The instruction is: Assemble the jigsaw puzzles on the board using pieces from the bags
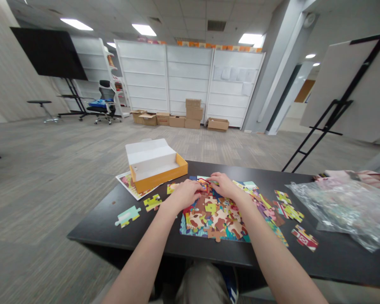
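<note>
Colourful jigsaw puzzle pieces [219, 218] lie heaped over a printed blue-edged sheet or board [193, 231] on the black table. At the far edge of the heap, my left hand [187, 194] has its fingers bent and closed at a red-and-yellow puzzle piece [204, 182]. From the other side my right hand [223, 185] pinches at the same spot, the two sets of fingertips close together. The fingers partly cover what they hold, so its outline is unclear. Loose pieces lie left of my left hand, among them a pale green one [128, 216] and a yellow-green one [152, 202].
An open yellow box [160, 175] with a white lid stands at the table's back left, on a printed picture sheet [126, 185]. More pieces [305, 237] and a crumpled clear plastic bag [351, 211] lie on the right. Beyond the black table [114, 230] stands an easel [331, 114].
</note>
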Available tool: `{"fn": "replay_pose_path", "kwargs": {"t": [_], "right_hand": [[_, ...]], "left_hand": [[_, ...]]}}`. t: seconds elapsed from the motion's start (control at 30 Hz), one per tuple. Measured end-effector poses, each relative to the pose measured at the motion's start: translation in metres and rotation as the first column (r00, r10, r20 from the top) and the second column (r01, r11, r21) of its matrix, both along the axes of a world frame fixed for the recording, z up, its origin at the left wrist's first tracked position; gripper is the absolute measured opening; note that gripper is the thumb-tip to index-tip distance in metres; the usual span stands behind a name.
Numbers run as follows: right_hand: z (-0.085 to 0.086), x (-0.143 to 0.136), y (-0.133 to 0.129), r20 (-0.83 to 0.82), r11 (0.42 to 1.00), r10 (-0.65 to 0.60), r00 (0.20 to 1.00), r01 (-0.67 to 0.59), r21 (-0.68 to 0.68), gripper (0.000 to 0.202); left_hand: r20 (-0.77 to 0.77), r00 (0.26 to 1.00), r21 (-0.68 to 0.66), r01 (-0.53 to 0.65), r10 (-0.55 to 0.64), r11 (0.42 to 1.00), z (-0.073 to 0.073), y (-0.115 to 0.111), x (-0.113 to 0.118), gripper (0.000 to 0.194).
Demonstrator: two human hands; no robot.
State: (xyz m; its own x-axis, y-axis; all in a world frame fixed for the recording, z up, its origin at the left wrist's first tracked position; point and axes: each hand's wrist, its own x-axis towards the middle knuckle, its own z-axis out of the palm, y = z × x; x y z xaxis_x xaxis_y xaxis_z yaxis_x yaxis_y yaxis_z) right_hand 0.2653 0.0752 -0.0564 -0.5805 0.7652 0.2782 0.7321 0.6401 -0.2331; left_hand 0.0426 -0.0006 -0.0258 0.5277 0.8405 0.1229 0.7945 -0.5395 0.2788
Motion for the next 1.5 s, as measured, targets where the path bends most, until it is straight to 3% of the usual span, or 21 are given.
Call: {"fn": "replay_pose_path", "kwargs": {"t": [0.77,0.9,1.0,1.1,1.2,1.3,1.5], "right_hand": [[0.001,-0.001,-0.002,0.017,1.0,-0.023,1.0,0.023,-0.018,0.031],[0.0,-0.001,-0.001,0.008,0.999,-0.019,1.0,0.02,-0.03,0.03],[-0.001,0.0,0.0,0.01,0.999,-0.019,1.0,0.019,-0.027,0.029],[-0.002,0.001,0.0,0.014,0.999,-0.024,1.0,0.025,-0.029,0.03],[-0.002,0.002,-0.001,-0.004,1.0,-0.02,1.0,0.02,-0.021,0.031],[-0.001,0.003,-0.002,-0.049,1.0,-0.026,0.998,0.026,0.002,0.032],[0.008,0.004,-0.003,-0.178,0.998,-0.025,0.984,0.034,0.049,0.03]], "left_hand": [[0.003,0.998,-0.001,0.057,-0.057,0.998,0.003,-0.007,-0.003,0.024],[0.048,0.998,-0.011,0.037,-0.036,0.999,0.02,-0.016,-0.003,0.024],[0.069,0.99,-0.13,0.129,-0.121,0.983,0.045,-0.039,0.008,0.017],[-0.011,0.977,-0.223,0.207,-0.215,0.952,0.067,-0.067,0.026,0.026],[-0.143,0.959,-0.257,0.205,-0.247,0.944,0.079,-0.089,0.041,0.024],[-0.236,0.948,-0.175,0.176,-0.215,0.969,0.076,-0.099,0.048,0.037],[-0.232,0.95,-0.131,0.182,-0.208,0.975,0.055,-0.102,0.053,0.035]]}}
